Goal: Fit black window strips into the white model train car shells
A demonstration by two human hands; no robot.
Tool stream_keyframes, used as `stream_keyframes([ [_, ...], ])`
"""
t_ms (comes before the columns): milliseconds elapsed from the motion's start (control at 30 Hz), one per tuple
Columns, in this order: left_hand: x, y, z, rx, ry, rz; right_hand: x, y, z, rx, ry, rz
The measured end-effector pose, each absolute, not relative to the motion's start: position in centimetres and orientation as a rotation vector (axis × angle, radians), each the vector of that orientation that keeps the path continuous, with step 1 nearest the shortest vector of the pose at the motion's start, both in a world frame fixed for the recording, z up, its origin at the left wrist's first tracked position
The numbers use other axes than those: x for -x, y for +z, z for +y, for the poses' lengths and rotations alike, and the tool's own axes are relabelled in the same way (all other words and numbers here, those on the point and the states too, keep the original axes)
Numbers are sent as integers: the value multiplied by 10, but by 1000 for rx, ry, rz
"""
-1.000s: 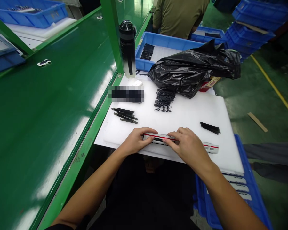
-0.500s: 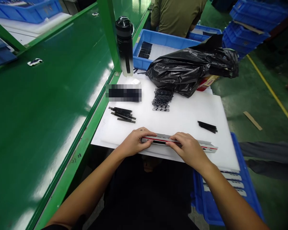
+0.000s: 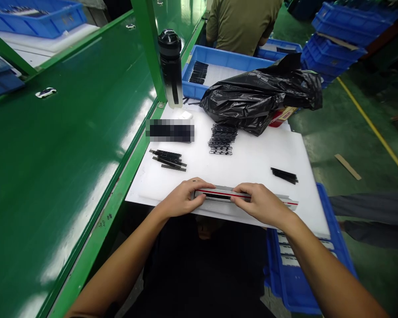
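Near the front edge of the white board point(image 3: 252, 163), a long grey plastic shell with a red stripe point(image 3: 219, 193), shaped like a toy train car body, lies sideways. My left hand point(image 3: 187, 196) grips its left end between thumb and fingers. Further along, my right hand point(image 3: 260, 201) pinches it right of the middle, and its right end sticks out past that hand. A black strip shows in the shell's side between my hands. Beyond it are loose black strips point(image 3: 168, 160), a pile of black window-like frames point(image 3: 222, 139) and a small stack of black strips point(image 3: 284, 175).
A bottle point(image 3: 170, 68) stands by the green post point(image 3: 149, 48). A black plastic bag point(image 3: 258, 99) lies before a blue bin point(image 3: 194, 90). At left runs a green belt point(image 3: 69, 145) carrying small toy cars. A blue tray point(image 3: 301, 287) of white shells sits below right. A person point(image 3: 243, 26) sits beyond.
My left thumb has slid left along the shell, so more of the black strip shows between my hands. Both hands keep hold; the whole view has shifted slightly.
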State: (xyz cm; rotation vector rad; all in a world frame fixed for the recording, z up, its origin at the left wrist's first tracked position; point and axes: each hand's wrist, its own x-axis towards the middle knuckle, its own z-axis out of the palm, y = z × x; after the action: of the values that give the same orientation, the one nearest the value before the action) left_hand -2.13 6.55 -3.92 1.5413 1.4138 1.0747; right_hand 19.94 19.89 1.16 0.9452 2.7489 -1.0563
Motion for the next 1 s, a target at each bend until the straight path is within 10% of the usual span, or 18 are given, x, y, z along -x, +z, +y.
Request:
stream_keyframes([
  [1000, 19, -56, 77, -1660, 1188, 1485, -198, -9, 188, -605, -713, 3186],
])
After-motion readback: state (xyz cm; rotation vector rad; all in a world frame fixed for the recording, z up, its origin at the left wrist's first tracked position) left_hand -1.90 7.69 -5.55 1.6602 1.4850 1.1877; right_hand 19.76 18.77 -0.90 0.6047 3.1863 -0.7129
